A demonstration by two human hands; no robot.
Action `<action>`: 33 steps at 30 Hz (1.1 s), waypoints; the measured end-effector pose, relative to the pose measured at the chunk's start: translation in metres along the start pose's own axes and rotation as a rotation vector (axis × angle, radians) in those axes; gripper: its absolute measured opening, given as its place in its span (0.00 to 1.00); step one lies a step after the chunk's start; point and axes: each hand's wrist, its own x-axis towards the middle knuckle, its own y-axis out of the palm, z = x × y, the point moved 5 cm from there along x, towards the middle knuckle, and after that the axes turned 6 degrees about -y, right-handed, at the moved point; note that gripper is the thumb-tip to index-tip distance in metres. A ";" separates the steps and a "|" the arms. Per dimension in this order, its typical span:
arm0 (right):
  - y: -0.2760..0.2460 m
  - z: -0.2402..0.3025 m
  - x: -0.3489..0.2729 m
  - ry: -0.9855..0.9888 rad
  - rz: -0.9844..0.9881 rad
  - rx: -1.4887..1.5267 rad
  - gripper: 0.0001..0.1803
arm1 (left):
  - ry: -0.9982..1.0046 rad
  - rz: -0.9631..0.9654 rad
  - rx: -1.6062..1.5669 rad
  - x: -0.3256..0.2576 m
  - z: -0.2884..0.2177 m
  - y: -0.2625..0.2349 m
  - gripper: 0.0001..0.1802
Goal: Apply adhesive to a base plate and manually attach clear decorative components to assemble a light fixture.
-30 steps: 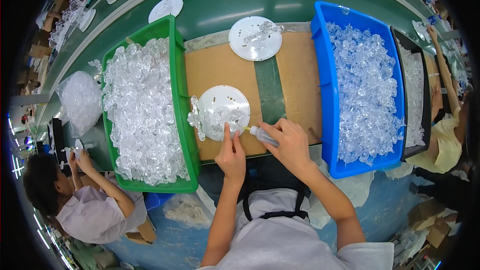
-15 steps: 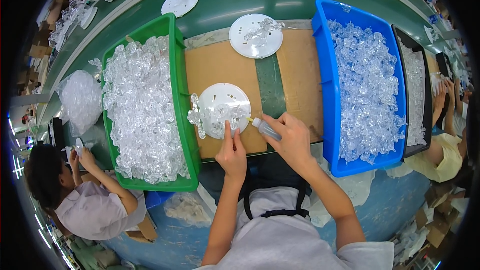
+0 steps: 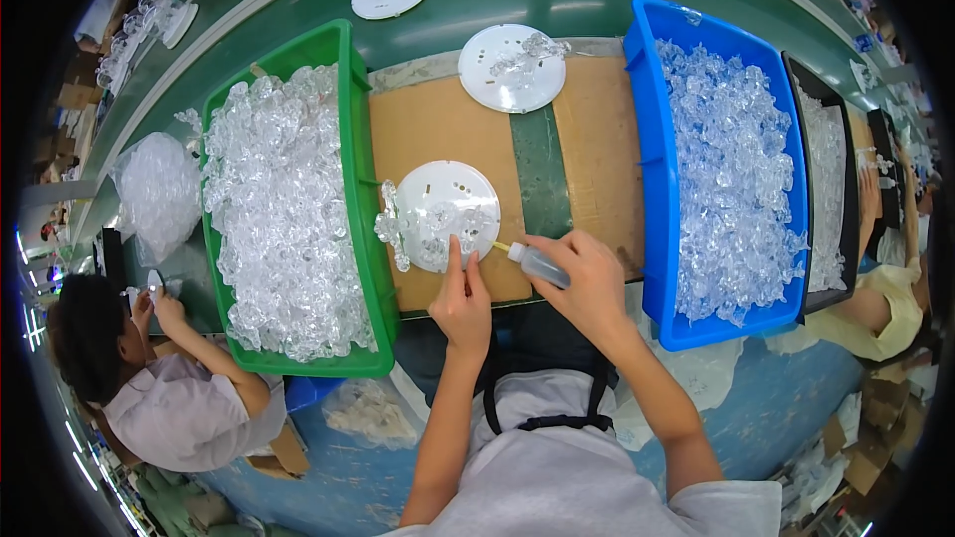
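A round white plate [image 3: 460,179] with small slots lies on cardboard in front of me. Clear plastic flower-shaped pieces [image 3: 435,228] rest on its lower part. My left hand [image 3: 461,303] is at the plate's near edge, index finger and thumb closed in on a clear piece there; the exact contact is hard to make out. In my right hand [image 3: 585,283] is a small translucent squeeze bottle [image 3: 540,266] with a thin yellow nozzle [image 3: 502,247], its tip just beside the plate's right edge. Another clear branched piece [image 3: 389,226] sits at the plate's left edge.
A green bin [image 3: 360,189] on the left and a blue bin [image 3: 657,189] on the right hold clear plastic pieces. A second white plate [image 3: 487,65] lies beyond, a third [image 3: 383,0] on the green surface farther back. A co-worker [image 3: 189,388] sits at left.
My right hand has drawn the bottle slightly right, so more of the yellow nozzle shows. The far plate on the green surface has shifted right. My left hand has hardly moved.
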 end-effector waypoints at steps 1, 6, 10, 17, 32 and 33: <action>-0.005 -0.001 0.000 0.072 -0.041 0.065 0.22 | 0.011 -0.005 0.014 0.000 0.000 0.000 0.19; 0.002 0.002 0.035 0.290 -0.265 0.439 0.22 | 0.024 -0.002 0.012 0.001 -0.002 -0.001 0.19; 0.030 0.003 0.071 0.121 -0.086 0.358 0.22 | 0.055 -0.021 0.006 0.002 -0.005 -0.001 0.19; 0.041 -0.006 0.078 0.135 0.120 0.423 0.24 | -0.004 0.005 -0.012 -0.001 -0.005 -0.002 0.20; 0.031 0.040 -0.022 0.153 0.128 0.222 0.22 | -0.474 0.079 -0.611 0.019 0.019 -0.029 0.18; 0.030 0.043 -0.019 0.124 0.145 0.170 0.22 | -0.466 0.168 -0.584 0.022 0.018 -0.028 0.18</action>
